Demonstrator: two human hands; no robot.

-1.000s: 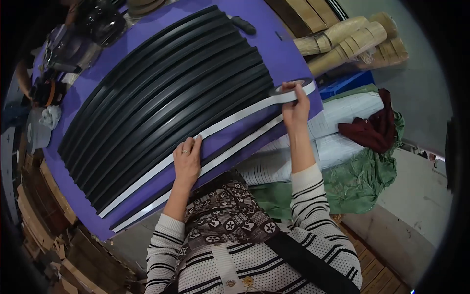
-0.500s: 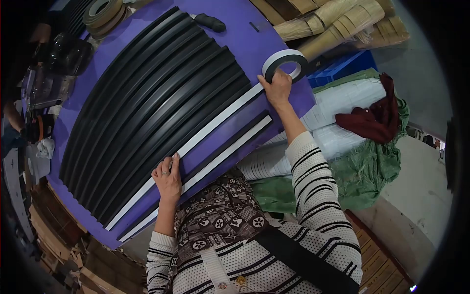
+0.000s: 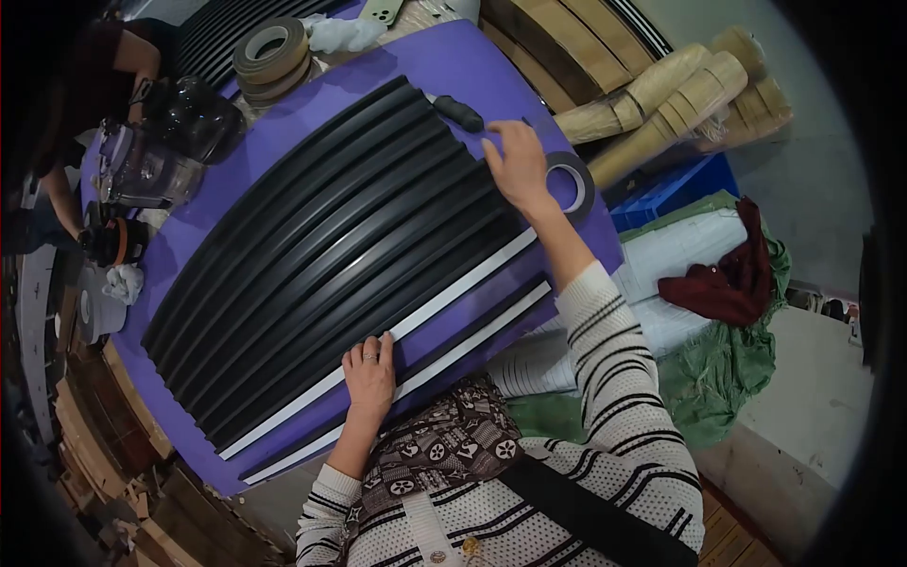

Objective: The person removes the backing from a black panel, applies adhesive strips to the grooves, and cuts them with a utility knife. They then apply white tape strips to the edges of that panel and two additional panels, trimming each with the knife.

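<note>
Several long black ribbed strips (image 3: 312, 255) lie side by side on a purple table. The nearest one carries white tape (image 3: 453, 291) along its length. My left hand (image 3: 370, 378) rests its fingertips on this taped strip, fingers laid over its near edge. A separate black strip with a white band (image 3: 472, 340) lies closer to my body. My right hand (image 3: 518, 170) is raised over the far right ends of the strips, fingers apart and holding nothing. Just beyond its fingertips is a dark-handled tool (image 3: 459, 113). A tape roll (image 3: 587, 189) lies flat beside my right wrist, partly hidden.
Stacked brown tape rolls (image 3: 271, 57) stand at the table's far side, near a phone (image 3: 381, 10). Another person's arm (image 3: 139, 61) is at the left, by dark plastic-wrapped items (image 3: 194, 118). Wrapped rolls (image 3: 671, 99) and a blue crate (image 3: 675, 192) sit at right.
My right hand has let go of the tape roll and moved away toward the dark-handled tool. The roll now lies flat on the table. My left hand stays on the taped strip; the view has shifted.
</note>
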